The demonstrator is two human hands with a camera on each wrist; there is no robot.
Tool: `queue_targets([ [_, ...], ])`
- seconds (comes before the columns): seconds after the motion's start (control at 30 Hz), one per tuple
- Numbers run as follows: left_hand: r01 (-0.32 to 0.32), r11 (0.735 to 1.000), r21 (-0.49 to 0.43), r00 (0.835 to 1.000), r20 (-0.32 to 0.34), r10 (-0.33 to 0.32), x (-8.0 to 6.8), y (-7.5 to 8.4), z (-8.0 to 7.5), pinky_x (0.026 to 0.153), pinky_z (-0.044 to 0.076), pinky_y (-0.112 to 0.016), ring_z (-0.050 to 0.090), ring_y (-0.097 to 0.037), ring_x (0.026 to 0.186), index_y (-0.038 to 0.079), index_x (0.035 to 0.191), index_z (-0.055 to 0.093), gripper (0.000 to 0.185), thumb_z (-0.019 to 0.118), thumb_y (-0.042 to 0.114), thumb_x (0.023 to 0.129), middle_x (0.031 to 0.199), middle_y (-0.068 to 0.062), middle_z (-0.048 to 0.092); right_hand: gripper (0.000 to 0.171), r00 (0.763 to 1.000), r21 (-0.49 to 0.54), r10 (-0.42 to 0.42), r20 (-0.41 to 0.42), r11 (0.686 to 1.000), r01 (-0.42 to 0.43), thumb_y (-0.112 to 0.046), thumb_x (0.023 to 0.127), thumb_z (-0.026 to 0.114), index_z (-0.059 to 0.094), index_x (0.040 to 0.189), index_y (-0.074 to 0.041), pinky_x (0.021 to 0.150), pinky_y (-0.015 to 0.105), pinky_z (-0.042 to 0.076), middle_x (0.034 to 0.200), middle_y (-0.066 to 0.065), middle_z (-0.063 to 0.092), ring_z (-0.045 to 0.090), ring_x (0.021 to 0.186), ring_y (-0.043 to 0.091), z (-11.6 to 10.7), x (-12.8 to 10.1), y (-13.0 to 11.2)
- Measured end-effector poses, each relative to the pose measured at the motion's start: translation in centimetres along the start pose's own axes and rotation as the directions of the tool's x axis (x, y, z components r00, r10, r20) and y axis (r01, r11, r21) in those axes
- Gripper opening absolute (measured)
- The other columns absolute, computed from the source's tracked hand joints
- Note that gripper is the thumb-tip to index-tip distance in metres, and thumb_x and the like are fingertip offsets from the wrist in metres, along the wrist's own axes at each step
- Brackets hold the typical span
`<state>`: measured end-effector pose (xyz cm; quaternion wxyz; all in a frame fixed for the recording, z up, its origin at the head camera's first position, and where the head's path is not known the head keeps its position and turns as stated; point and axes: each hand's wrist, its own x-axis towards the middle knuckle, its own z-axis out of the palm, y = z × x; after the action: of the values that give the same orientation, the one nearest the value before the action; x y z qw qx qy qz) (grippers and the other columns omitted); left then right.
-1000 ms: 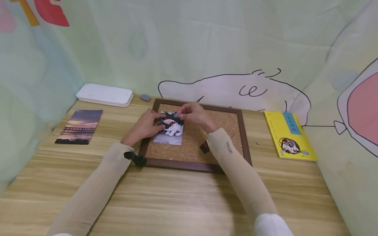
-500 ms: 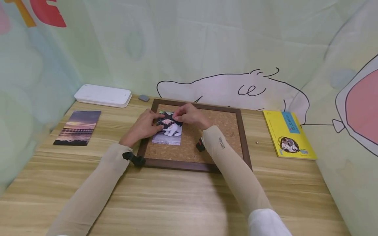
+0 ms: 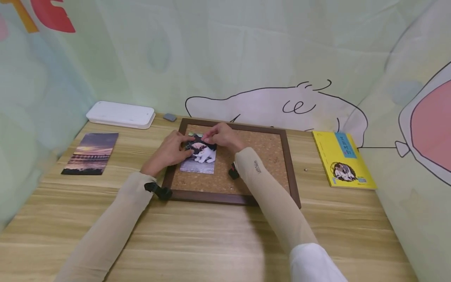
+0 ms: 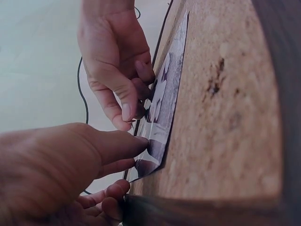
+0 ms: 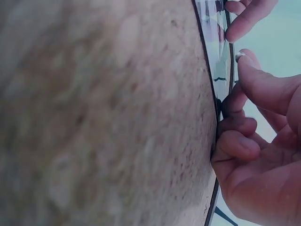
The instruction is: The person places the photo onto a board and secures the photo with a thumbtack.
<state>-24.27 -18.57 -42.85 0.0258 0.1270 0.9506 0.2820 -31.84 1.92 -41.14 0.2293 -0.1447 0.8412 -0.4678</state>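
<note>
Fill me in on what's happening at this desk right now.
A person is working on a cat photo that lies on a framed cork board on a wooden table. The left hand presses the photo's upper left part flat, while the right hand is bunched at its top edge; what it pinches is too small to tell. A sunset photo, a white device and a yellow book lie around the board.

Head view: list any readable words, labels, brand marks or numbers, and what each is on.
Nothing here can be read with certainty.
Right sleeve: small dark print, too blurred to read.
Yellow book: title on blue patch, too small to read.
Wall cloth, top left: red and orange letter parts, cut off.
</note>
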Motion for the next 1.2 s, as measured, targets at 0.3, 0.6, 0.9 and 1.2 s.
queue_targets([
  [0.3, -0.005, 1.000, 0.002, 1.000, 0.001, 0.005, -0.08, 0.24, -0.14, 0.078, 0.036, -0.040, 0.044, -0.031, 0.099, 0.004, 0.139, 0.059, 0.050, 0.070, 0.018, 0.092, 0.112, -0.020, 0.050, 0.008, 0.999, -0.174, -0.010, -0.046, 0.985, 0.001, -0.014, 0.092, 0.073, 0.080, 0.097, -0.011, 0.074, 0.023, 0.043, 0.103, 0.000, 0.074, 0.056, 0.086, 0.011, 0.34, 0.19, -0.34],
  [0.6, 0.001, 1.000, 0.005, 1.000, 0.003, -0.001, -0.05, 0.37, -0.22, 0.078, 0.036, -0.040, 0.044, -0.031, 0.099, 0.004, 0.140, 0.059, 0.051, 0.070, 0.018, 0.092, 0.113, -0.021, 0.050, 0.006, 0.994, -0.213, 0.018, -0.108, 0.976, -0.041, -0.016, 0.091, 0.075, 0.080, 0.094, -0.013, 0.082, 0.027, 0.042, 0.105, -0.001, 0.073, 0.054, 0.094, 0.013, 0.28, 0.25, -0.42],
  [0.9, -0.003, 1.000, 0.007, 1.000, 0.001, 0.003, 0.05, 0.31, -0.08, 0.079, 0.035, -0.039, 0.044, -0.030, 0.098, 0.005, 0.139, 0.059, 0.051, 0.070, 0.019, 0.092, 0.111, -0.020, 0.050, 0.007, 0.992, -0.252, -0.007, -0.129, 0.967, -0.026, -0.015, 0.090, 0.075, 0.079, 0.094, -0.012, 0.081, 0.027, 0.040, 0.102, -0.001, 0.073, 0.052, 0.092, 0.014, 0.30, 0.37, -0.18],
  [1.2, -0.015, 1.000, 0.020, 1.000, -0.003, 0.015, -0.04, 0.14, -0.06, 0.080, 0.035, -0.041, 0.044, -0.030, 0.099, 0.003, 0.139, 0.060, 0.050, 0.070, 0.017, 0.091, 0.109, -0.020, 0.051, 0.007, 0.994, -0.309, 0.004, -0.107, 0.950, -0.037, -0.019, 0.091, 0.074, 0.078, 0.091, -0.013, 0.076, 0.027, 0.039, 0.092, -0.003, 0.067, 0.053, 0.088, 0.014, 0.45, 0.55, -0.62],
])
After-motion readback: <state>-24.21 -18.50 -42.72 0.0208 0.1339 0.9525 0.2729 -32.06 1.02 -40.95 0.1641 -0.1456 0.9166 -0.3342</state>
